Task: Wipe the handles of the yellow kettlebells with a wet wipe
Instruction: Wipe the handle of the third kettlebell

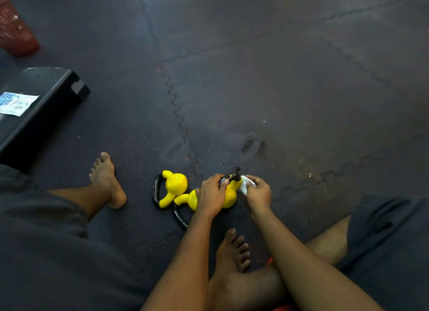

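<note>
1. A person sits barefoot on the dark rubber floor (pixel 255 67), both arms reaching forward between the legs.
2. Three yellow kettlebells lie close together on the floor in front of them; the left kettlebell (pixel 175 185) is tipped over, its black handle (pixel 156 190) pointing left.
3. The middle kettlebell (pixel 190 200) touches it, with its black handle curving toward the person.
4. The left hand (pixel 211 194) is clenched around the black handle (pixel 232 178) of the right kettlebell (pixel 231 194), holding it steady.
5. The right hand (pixel 258 192) pinches a white wet wipe (pixel 245 186) against the far end of that handle.
6. On the far left, a black step platform (pixel 46 106) carries a wipe packet (pixel 16 103); a red basket (pixel 14 27) stands beyond it.
</note>
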{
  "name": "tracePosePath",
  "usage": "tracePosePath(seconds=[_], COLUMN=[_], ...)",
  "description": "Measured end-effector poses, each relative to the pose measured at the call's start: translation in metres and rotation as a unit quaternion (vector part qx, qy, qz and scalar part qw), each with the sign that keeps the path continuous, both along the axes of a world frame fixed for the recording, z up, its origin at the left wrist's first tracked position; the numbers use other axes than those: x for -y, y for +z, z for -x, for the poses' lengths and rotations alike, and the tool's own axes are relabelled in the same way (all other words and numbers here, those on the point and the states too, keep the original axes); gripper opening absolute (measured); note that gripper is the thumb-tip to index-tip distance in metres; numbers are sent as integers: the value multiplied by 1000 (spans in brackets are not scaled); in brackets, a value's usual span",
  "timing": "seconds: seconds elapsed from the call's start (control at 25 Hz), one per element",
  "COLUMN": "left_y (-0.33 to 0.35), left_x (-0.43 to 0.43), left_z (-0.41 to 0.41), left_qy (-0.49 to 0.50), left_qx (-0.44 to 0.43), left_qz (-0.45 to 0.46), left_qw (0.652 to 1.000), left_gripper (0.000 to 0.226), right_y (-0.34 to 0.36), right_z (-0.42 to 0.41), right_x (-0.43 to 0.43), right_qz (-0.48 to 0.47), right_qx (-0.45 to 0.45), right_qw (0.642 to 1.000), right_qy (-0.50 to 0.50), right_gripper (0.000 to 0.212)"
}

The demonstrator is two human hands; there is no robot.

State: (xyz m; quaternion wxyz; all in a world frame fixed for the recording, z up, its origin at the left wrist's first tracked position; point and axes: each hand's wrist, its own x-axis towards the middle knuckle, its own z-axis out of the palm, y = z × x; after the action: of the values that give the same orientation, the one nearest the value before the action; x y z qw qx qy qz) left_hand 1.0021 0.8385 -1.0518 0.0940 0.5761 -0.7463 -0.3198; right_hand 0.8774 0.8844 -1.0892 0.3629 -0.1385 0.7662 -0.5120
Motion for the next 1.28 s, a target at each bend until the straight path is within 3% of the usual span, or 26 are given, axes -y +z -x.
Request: tracePosePath(seconds=[0.12,0.24,0.44,0.64,0.84,1.04,1.2,1.28], left_y=[-1,-1,5,6,1,2,4,4], left_x=[5,10,8,15,22,25,24,24], left_z=[-8,-10,-4,-1,-5,-2,-2,-4], left_qy=[12,28,2,7,15,-1,-11,-13], left_qx=[-23,-29,7,22,-4,12,11,12], left_qz=[-22,-27,-34,-28,-35,-31,-34,-33], left_qw=[999,999,999,999,999,999,999,999], left_gripper=[28,27,29,28,26,26,27,27], right_y=[-6,-8,-5,-10,-4,3,0,2], right_z=[-13,-18,-7,-27,-11,-34,-15,-12], right_x=[3,2,16,9,28,13,29,34], right_qz=[32,36,19,-3,-44,-61,-71,-94], right_qx=[59,62,119,44,27,-66,32,19], right_qw=[997,997,992,999,998,996,997,994], right_qy=[24,25,36,-27,37,2,25,45], right_gripper=[28,30,25,27,26,30,30,34])
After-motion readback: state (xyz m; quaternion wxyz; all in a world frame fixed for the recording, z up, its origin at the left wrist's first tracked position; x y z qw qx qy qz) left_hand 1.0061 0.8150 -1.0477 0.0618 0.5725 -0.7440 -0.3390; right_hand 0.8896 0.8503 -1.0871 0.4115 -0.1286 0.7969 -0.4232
